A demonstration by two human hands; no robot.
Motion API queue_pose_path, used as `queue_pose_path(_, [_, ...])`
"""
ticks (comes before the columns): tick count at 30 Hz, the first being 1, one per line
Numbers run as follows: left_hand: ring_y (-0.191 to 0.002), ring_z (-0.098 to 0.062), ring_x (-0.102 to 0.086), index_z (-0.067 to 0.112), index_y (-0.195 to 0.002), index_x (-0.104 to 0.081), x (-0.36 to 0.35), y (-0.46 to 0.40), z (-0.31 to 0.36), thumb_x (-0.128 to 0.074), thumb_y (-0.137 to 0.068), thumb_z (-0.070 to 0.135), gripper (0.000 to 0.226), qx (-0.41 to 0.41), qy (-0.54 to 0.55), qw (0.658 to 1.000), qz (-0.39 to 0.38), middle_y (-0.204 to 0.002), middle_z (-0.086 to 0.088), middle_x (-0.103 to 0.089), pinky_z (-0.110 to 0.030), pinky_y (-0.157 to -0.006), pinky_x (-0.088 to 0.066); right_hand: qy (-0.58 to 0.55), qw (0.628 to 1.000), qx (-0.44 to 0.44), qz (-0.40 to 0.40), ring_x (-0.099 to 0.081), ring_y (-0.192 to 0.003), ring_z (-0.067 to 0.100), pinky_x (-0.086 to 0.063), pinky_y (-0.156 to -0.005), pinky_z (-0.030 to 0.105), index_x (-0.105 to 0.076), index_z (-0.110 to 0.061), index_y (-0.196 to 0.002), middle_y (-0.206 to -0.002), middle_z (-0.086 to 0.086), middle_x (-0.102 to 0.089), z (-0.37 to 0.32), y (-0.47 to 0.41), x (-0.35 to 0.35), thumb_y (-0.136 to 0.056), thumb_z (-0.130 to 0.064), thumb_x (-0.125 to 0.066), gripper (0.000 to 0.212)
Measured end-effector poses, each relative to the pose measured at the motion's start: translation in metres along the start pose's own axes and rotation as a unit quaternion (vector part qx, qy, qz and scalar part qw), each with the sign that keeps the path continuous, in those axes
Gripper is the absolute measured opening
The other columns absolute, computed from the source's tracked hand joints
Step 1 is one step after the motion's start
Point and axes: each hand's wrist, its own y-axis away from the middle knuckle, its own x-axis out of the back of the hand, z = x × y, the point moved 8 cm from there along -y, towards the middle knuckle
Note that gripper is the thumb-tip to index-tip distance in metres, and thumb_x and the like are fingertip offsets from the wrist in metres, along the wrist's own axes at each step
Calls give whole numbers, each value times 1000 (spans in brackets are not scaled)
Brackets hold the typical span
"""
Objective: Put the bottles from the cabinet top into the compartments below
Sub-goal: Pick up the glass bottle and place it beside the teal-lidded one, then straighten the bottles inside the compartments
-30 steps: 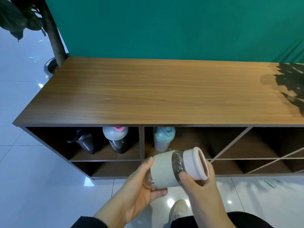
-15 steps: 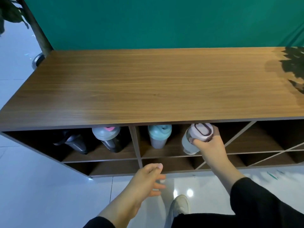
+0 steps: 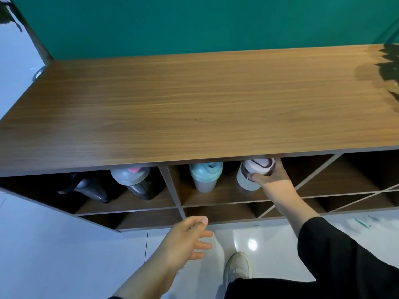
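No text, label, brand or number can be read; any print on the shaded bottles is perhaps hidden.

Pale sleeved bottle [image 3: 250, 176] — pink-lidded, upright — beside teal-lidded bottle [image 3: 205, 176].

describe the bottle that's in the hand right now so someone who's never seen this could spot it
Under the long wooden cabinet top, find the upper compartment just right of the vertical divider. The right hand grips a pale grey-sleeved cup with a whitish-pink lid there, right of the teal-lidded shaker bottle.
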Motion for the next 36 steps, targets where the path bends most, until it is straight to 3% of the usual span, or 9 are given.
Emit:
queue_pose_path(7, [-97, -15, -73, 37, -112, -60, -2, -2, 1, -51, -101, 40, 15, -1, -14, 1000, 16, -110, 6, -74, -31, -86, -60, -14, 1000, -15, -21, -52, -125, 19, -41, -103, 35, -40, -29, -145, -133, -3, -60, 15, -1, -4, -77, -20, -82, 81])
queue_pose_path(12, [-108, -10, -65, 28, -132, -60, -10, -4, 8, -51, -102, 22, 32, -29, -16, 999, 39, -124, 4, -67, -35, -98, -55, -27, 997, -36, -60, -35, -143, 17, -31, -108, 32, -17, -34, -157, -156, -9, -36, 20, 23, 5, -83, -30, -78, 96])
queue_pose_path(16, [-130, -12, -52, 27, -146, -49, -36, -9, 19, -44, -102, 13, 46, -75, -48, 996, 28, -144, 6, -55, -37, -114, -40, -71, 995, -72, -19, -31, -145, 19, -27, -114, 36, -19, -36, -156, -155, -7, -36, 23, 33, 22, -91, -61, -52, 77])
queue_pose_path(18, [-136, -12, -47, 27, -152, -40, -56, -13, 29, -44, -102, 12, 53, -91, -54, 994, 15, -152, 7, -47, -29, -113, -36, -84, 992, -89, 4, -35, -145, 23, -28, -119, 47, -27, -42, -152, -156, -6, -40, 31, 28, 26, -72, -87, -45, 93])
queue_pose_path(20, [-140, -11, -43, 25, -156, -32, -75, -19, 40, -44, -100, 9, 59, -111, -49, 993, 11, -157, 4, -42, -23, -108, -34, -110, 989, -97, 21, -40, -142, 25, -30, -118, 53, -33, -43, -150, -154, -4, -45, 39, 19, 26, -60, -97, -39, 104])
queue_pose_path(26, [-144, -15, -36, 28, -161, -14, -111, -46, 70, -48, -95, 14, 75, -137, -35, 990, 27, -163, 1, -30, -26, -102, -33, -160, 977, -133, 46, -51, -133, 28, -36, -114, 51, -52, -27, -141, -142, 3, -58, 47, 3, 13, -73, -87, -41, 92])
queue_pose_path(30, [-123, -11, -52, 34, -161, -5, -119, -56, 92, -48, -93, 10, 84, -162, -55, 985, 32, -152, 3, -46, -25, -99, -40, -188, 963, -186, 57, -56, -126, 27, -38, -112, 47, -53, -26, -141, -137, 3, -62, 55, 1, 7, -60, -90, -37, 105])
queue_pose_path(34, [-137, -25, -46, 34, -161, 0, -118, -64, 103, -49, -94, 16, 85, -158, -82, 983, 39, -157, 0, -41, -29, -104, -38, -146, 979, -142, 25, -48, -128, 20, -33, -111, 39, -43, -25, -148, -142, 1, -53, 33, 17, 6, -95, -67, -28, 70])
queue_pose_path(36, [-141, -23, -42, 34, -162, -6, -114, -67, 107, -50, -93, 14, 84, -163, -80, 983, 40, -159, 0, -41, -29, -106, -35, -133, 983, -128, 23, -47, -120, 17, -34, -105, 36, -42, -27, -149, -137, 1, -54, 34, 19, 7, -100, -61, -25, 62])
